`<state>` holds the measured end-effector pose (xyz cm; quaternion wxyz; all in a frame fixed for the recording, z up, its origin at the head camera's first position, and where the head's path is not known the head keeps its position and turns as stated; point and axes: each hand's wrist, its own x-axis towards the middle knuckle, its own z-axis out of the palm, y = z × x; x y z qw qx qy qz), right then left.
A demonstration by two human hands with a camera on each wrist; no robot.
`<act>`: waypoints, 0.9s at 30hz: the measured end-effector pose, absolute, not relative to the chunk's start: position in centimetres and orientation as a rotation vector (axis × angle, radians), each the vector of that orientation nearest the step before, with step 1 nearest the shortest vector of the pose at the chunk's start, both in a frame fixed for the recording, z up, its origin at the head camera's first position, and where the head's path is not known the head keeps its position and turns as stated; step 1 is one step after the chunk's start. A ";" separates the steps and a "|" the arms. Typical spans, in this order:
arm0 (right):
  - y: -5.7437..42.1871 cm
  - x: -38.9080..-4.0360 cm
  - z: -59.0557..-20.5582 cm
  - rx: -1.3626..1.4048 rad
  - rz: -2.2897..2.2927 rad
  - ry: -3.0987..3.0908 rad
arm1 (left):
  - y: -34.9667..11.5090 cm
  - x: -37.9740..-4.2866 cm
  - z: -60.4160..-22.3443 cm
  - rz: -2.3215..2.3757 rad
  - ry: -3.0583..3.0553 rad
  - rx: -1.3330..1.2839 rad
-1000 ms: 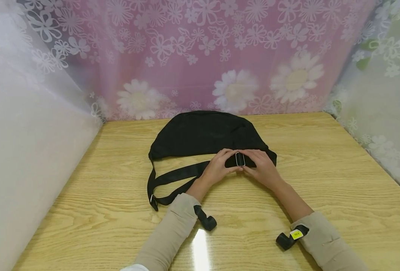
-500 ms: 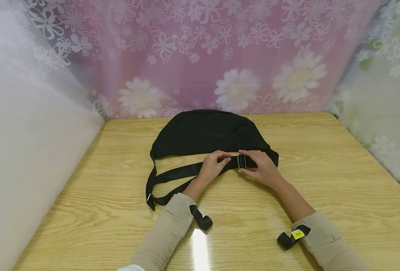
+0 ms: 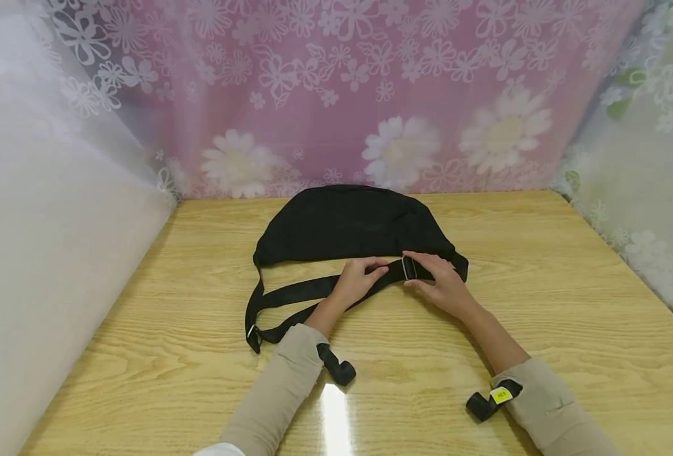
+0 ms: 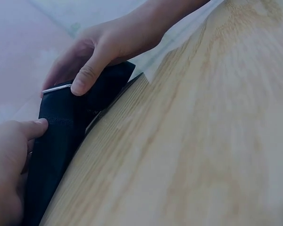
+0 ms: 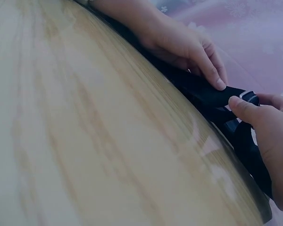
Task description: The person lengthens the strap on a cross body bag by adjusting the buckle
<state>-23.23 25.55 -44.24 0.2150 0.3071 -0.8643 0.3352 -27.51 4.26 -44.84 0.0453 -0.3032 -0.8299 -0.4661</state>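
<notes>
A black waist bag (image 3: 353, 221) lies flat toward the back of the table, its rounded edge away from me. Its black strap (image 3: 302, 291) loops in front of it. With thumb and fingers my left hand (image 3: 356, 282) pinches the strap just left of a metal slide buckle (image 3: 408, 268). My right hand (image 3: 441, 285) grips that buckle by its upper and lower edges. In the left wrist view the right thumb presses against the metal bar (image 4: 56, 88). A second metal buckle (image 3: 251, 331) sits at the strap's left bend.
The wooden table (image 3: 199, 392) has white sheeting (image 3: 57, 221) on the left and a floral curtain (image 3: 313, 95) behind. Black bands (image 3: 339, 367) hang from both sleeves, the right one with a yellow label (image 3: 501, 396).
My left hand has moved left from the buckle onto the strap beside it. The right hand has stayed on the buckle, which is now tilted slightly. The bag has barely moved.
</notes>
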 end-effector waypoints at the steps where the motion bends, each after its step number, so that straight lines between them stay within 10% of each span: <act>1: 25.5 -23.2 -44.3 0.851 0.960 -2.400 | 4.2 -27.5 -44.8 -1.428 -2.535 -0.927; 27: 23.8 -21.2 -41.1 0.814 1.313 -2.394 | 2.7 -27.4 -40.7 -1.481 -2.781 -1.008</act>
